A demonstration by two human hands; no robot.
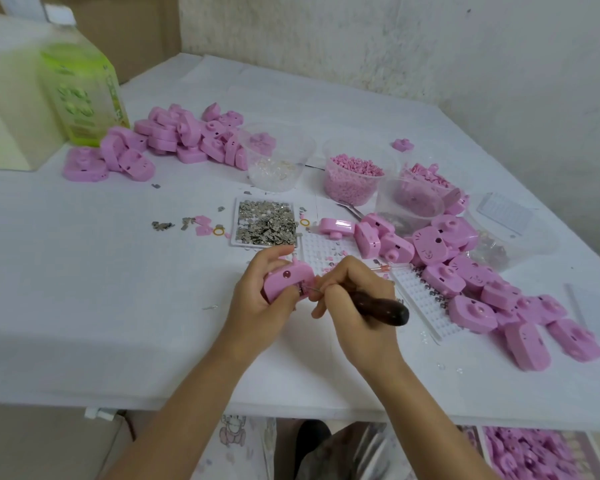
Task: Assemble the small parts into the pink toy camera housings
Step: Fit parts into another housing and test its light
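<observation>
My left hand (257, 299) grips a pink toy camera housing (286, 279) just above the white table (101, 289). My right hand (354, 299) holds a dark-handled pointed tool (381, 308); its thin metal tip touches the housing's lower right side. A white tray of small grey metal pieces (266, 221) lies right behind my hands. Pink housings are heaped at the back left (174, 136) and at the right (482, 271).
Clear tubs stand behind: one with clear bits (278, 157), one with pink pellets (355, 174), others with pink parts (413, 202). A white pegged board (420, 296) lies right of my hand. A green bottle (84, 95) stands far left. A box of pink housings (541, 452) sits under the table.
</observation>
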